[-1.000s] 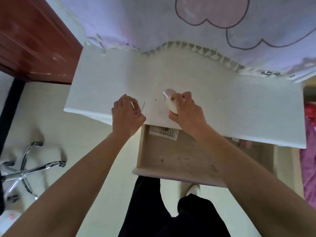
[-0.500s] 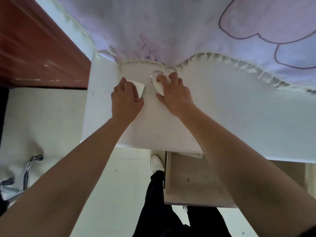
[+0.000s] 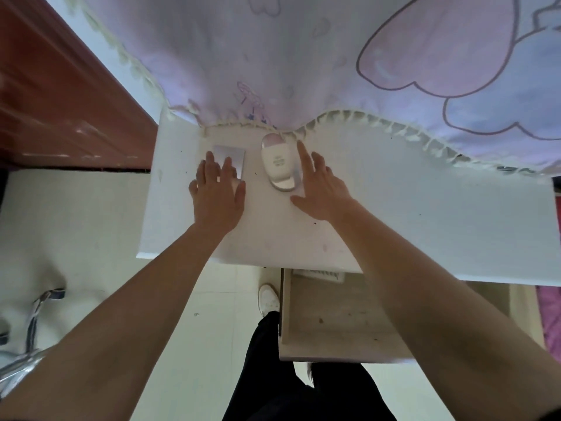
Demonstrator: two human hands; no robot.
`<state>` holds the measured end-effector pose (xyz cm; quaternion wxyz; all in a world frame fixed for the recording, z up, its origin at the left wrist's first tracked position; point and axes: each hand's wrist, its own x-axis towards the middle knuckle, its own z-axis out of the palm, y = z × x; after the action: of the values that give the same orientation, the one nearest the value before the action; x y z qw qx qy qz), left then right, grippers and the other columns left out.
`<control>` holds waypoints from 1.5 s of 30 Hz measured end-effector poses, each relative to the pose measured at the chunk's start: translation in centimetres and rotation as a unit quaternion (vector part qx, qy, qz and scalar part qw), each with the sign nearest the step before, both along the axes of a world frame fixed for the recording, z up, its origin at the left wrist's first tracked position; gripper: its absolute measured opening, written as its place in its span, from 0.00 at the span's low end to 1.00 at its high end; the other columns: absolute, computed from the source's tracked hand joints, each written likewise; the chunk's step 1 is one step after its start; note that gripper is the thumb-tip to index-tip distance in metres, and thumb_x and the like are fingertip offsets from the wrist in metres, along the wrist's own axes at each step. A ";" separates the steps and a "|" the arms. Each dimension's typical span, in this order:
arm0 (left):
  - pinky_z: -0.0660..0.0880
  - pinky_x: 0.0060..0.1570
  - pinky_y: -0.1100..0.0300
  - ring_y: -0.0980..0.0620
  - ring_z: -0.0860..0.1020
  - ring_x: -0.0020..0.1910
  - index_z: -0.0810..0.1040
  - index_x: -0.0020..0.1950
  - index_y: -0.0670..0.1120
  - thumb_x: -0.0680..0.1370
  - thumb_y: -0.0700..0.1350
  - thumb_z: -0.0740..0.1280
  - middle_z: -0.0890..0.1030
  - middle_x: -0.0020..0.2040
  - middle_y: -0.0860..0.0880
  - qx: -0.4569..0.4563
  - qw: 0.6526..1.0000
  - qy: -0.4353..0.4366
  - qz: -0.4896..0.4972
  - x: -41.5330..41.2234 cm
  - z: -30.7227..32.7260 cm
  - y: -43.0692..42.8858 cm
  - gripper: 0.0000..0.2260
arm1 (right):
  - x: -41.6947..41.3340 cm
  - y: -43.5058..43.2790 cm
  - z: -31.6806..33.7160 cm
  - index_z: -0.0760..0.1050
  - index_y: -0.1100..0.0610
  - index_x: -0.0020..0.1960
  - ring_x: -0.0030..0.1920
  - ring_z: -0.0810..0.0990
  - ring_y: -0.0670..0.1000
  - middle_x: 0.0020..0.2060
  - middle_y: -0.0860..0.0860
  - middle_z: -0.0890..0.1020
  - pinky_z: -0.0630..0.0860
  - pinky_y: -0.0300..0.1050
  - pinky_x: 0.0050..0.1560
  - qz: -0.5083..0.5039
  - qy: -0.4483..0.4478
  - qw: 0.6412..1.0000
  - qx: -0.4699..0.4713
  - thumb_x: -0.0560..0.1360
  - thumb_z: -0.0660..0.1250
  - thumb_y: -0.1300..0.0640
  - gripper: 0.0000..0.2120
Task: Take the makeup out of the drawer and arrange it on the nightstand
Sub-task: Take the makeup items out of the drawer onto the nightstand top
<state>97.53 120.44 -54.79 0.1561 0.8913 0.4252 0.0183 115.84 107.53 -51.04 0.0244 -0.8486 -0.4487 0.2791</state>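
A flat silvery square compact point(image 3: 235, 155) lies at the back left of the white nightstand top point(image 3: 409, 214). My left hand point(image 3: 217, 192) is spread flat with straight fingers, its fingertips resting on the compact's near edge. Just to the right lies a white oval makeup case point(image 3: 277, 161) with a pink tip and a silver base. My right hand point(image 3: 318, 185) is open beside that case, fingers straight, holding nothing. Below the top, the wooden drawer point(image 3: 334, 323) stands pulled out, with a white ribbed item point(image 3: 318, 273) at its back edge.
A pale purple printed bedsheet point(image 3: 334, 56) with a fringed hem hangs over the nightstand's back edge. Red-brown wooden furniture point(image 3: 60, 101) stands at the left. A chrome chair base point(image 3: 27, 338) sits on the floor at lower left. My black trousers and a white shoe point(image 3: 268, 299) are below.
Both hands carried the compact and the oval case to the back of the nightstand, set them down and let go. The fingers are now spread flat.
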 end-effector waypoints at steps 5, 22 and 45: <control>0.62 0.68 0.36 0.35 0.59 0.76 0.65 0.76 0.43 0.82 0.54 0.58 0.59 0.78 0.36 0.017 0.999 0.024 -0.033 -0.6 2.8 -5.4 0.25 | 0.8 -7.6 2.1 0.34 0.49 0.80 0.72 0.66 0.63 0.79 0.58 0.52 0.72 0.59 0.65 -0.008 -0.014 1.000 -0.018 0.78 0.65 0.49 0.45; 0.75 0.42 0.48 0.39 0.75 0.46 0.78 0.53 0.41 0.74 0.48 0.57 0.75 0.51 0.42 0.011 0.982 0.061 -0.177 -2.1 -3.4 -30.1 0.16 | -2.5 -31.9 -5.7 0.73 0.55 0.60 0.48 0.81 0.60 0.53 0.53 0.78 0.75 0.50 0.41 0.034 -0.017 0.999 0.014 0.82 0.58 0.50 0.12; 0.68 0.64 0.32 0.24 0.54 0.73 0.39 0.80 0.55 0.72 0.49 0.68 0.38 0.79 0.38 -0.106 0.982 0.115 -0.105 1.0 -13.5 -33.2 0.46 | -1.9 -33.8 -17.7 0.53 0.49 0.80 0.71 0.57 0.72 0.77 0.62 0.54 0.67 0.64 0.66 0.013 -0.086 0.992 -0.092 0.72 0.64 0.65 0.40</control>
<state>98.57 87.28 -68.26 0.2003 0.9058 0.3438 -0.1458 113.91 73.77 -68.70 -0.0962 -0.8624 -0.4320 0.2458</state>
